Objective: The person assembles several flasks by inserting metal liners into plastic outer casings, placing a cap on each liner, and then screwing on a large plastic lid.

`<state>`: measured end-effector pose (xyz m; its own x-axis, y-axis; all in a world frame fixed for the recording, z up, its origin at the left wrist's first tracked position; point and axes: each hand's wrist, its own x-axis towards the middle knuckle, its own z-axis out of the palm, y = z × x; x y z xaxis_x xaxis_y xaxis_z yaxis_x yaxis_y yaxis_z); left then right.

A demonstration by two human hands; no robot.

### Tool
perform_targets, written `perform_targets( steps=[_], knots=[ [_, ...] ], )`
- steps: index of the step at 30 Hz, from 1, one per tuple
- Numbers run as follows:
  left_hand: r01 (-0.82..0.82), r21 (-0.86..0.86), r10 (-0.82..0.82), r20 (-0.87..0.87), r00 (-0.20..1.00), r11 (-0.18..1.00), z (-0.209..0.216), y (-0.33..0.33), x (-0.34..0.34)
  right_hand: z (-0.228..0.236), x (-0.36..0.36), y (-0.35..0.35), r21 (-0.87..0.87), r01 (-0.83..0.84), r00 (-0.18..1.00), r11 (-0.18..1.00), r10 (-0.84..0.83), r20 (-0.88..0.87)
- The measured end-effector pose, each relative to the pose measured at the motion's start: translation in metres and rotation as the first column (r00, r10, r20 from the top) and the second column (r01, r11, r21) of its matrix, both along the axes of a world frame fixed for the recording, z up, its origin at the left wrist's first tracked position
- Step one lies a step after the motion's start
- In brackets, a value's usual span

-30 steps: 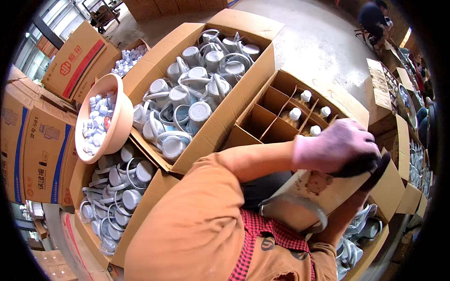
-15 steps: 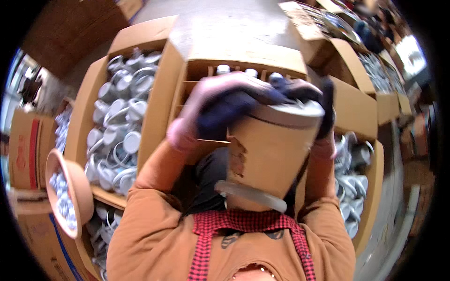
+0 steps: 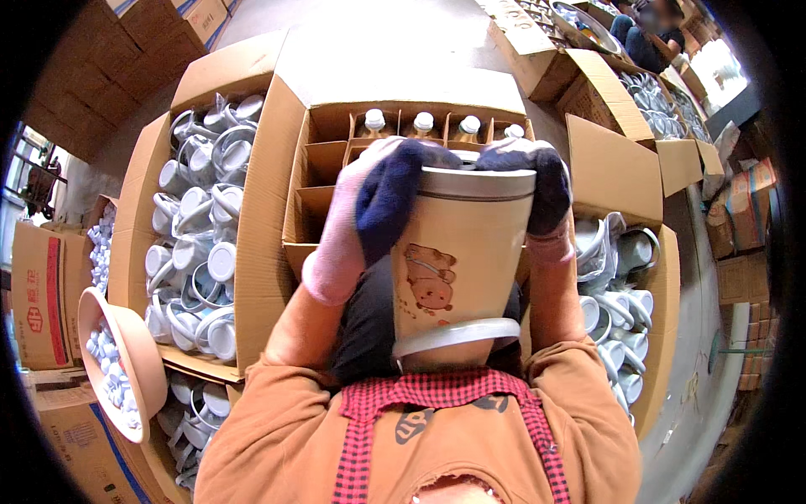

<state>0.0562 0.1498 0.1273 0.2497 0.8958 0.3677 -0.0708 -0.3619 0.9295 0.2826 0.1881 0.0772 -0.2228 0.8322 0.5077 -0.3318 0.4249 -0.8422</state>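
A beige tumbler (image 3: 470, 252) with a bear drawing stands tilted in front of my chest. The drawn bear's head points toward me. A grey band (image 3: 478, 183) rings its far end, and a pale handle loop (image 3: 457, 334) crosses its near end. My left hand (image 3: 382, 197), in a pink and navy glove, wraps the left side of the banded end. My right hand (image 3: 541, 185), gloved alike, closes round the right side of it. Fingers of both hands reach over that end, and their tips are partly hidden.
Beyond my hands, a divided carton (image 3: 323, 155) holds several white-capped tumblers (image 3: 423, 124). Cartons of grey handled lids stand left (image 3: 264, 227) and right (image 3: 663, 336). A pink basin (image 3: 143, 361) of small white parts is at far left. Another person (image 3: 651, 38) sits at the upper right.
The tumbler has turned slightly, so its bear drawing now faces up more plainly. Both hands stay on its banded end and have shifted a little left in view.
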Motion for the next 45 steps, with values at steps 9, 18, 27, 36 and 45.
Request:
perform_targets(
  steps=[9,18,27,36,45],
  knots=[
    [0.152,0.600,0.296,-0.580,0.759,0.785,0.051,0.020,0.033,-0.038,-0.038,0.036,-0.080,-0.579,0.622,0.811,0.376,-0.687],
    [0.060,0.534,0.229,-0.459,0.859,0.844,0.035,0.013,0.047,-0.014,-0.023,0.052,-0.171,-0.677,0.603,0.715,0.407,-0.686],
    [-0.022,0.373,0.140,-0.294,0.945,0.928,0.024,0.028,0.023,-0.011,-0.014,0.032,-0.235,-0.386,0.826,0.892,0.221,-0.518],
    [-0.015,0.534,0.167,-0.238,0.957,0.845,0.026,0.026,0.032,-0.023,-0.013,0.039,-0.250,-0.424,0.803,0.870,0.234,-0.548],
    [0.168,0.194,-0.224,0.314,0.923,0.966,-0.037,0.026,0.032,0.090,0.009,-0.019,0.103,-0.241,0.941,0.965,0.206,0.269]
  ],
)
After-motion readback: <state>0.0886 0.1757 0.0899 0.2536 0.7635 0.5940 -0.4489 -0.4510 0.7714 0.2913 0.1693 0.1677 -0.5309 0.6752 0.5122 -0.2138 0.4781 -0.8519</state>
